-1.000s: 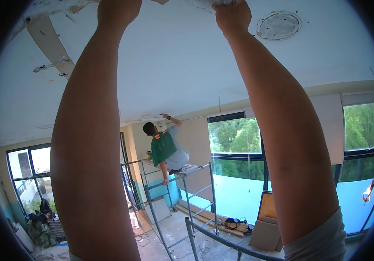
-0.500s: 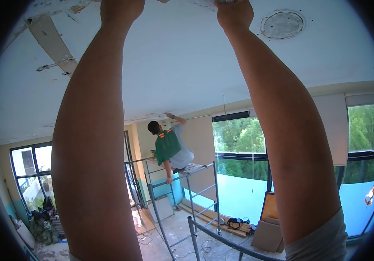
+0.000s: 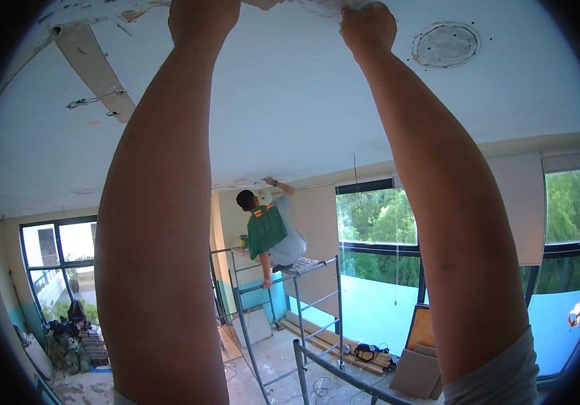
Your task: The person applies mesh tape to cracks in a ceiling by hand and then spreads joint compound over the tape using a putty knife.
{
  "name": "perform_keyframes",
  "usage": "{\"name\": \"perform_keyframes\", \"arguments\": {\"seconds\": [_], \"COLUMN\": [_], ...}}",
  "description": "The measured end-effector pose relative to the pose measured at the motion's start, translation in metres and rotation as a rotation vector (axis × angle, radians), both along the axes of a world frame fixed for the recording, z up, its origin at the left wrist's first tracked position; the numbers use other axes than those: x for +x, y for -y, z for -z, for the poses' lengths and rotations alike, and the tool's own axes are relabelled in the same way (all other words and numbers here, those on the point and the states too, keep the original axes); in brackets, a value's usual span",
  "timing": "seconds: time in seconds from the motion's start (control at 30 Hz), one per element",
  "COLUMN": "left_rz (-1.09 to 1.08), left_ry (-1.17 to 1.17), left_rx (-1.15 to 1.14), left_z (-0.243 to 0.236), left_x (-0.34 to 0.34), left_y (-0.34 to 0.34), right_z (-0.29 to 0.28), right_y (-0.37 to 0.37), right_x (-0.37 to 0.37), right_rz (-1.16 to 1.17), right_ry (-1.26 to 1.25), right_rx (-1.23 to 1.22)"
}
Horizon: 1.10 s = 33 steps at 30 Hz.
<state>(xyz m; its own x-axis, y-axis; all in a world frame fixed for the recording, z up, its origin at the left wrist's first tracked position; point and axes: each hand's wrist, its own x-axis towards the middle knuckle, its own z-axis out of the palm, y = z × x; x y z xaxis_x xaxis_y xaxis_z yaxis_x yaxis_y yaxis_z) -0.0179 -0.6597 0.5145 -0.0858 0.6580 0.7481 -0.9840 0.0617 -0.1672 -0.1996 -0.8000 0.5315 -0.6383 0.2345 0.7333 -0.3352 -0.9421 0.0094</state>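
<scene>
Both my arms reach straight up to the white ceiling [image 3: 290, 108]. My left hand [image 3: 203, 19] is at the upper edge beside a torn, peeling strip of the ceiling; its fingers are cut off by the picture's edge. To the right, my right hand [image 3: 371, 28] is closed, with its curled fingers up against a rough whitish patch [image 3: 327, 9] of ceiling. Whatever it grips is too hidden to name. A round plastered patch [image 3: 446, 45] ringed by dark dots lies right of that hand. Left of my left arm runs a bare brownish strip [image 3: 94, 64] with ragged edges.
Another person [image 3: 273, 229] sits on a metal scaffold [image 3: 290, 273], one hand at the ceiling. A curved metal rail [image 3: 344, 374] is close below me. Wooden planks [image 3: 364, 358], leaning boards [image 3: 417, 370] and cables lie on the floor. Piled bags [image 3: 67, 347] stand left, large windows [image 3: 378, 270] right.
The view has shifted slightly, so the scene sits a bit lower and farther right. Both hands stay raised at the ceiling, with more of them showing. The other person keeps a hand up.
</scene>
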Motion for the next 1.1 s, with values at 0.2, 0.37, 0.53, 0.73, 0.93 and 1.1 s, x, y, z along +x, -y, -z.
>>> {"name": "perform_keyframes", "arguments": {"seconds": [0.2,0.37,0.53,0.73,0.93,1.1], "left_rz": [0.106,0.168,-0.039,0.024,0.111,0.06], "left_ry": [0.027,0.163,-0.126,-0.004,-0.027,0.043], "left_rx": [-0.012,0.063,0.087,0.101,-0.021,0.0], "left_z": [-0.012,0.02,0.017,0.013,0.018,0.005], "left_x": [0.009,-0.018,-0.026,-0.013,-0.018,-0.007], "left_y": [0.004,0.001,-0.007,-0.013,-0.003,0.002], "right_z": [0.012,0.015,0.013,0.012,0.009,0.007], "right_y": [-0.009,-0.02,-0.022,-0.02,-0.012,0.01], "right_x": [0.016,0.018,0.017,0.009,0.001,-0.008], "right_rz": [-0.068,-0.037,0.099,0.129,0.188,0.259], "right_ry": [-0.112,-0.073,-0.091,-0.144,-0.14,-0.188], "right_rx": [-0.004,-0.014,0.141,0.15,0.161,0.181]}}
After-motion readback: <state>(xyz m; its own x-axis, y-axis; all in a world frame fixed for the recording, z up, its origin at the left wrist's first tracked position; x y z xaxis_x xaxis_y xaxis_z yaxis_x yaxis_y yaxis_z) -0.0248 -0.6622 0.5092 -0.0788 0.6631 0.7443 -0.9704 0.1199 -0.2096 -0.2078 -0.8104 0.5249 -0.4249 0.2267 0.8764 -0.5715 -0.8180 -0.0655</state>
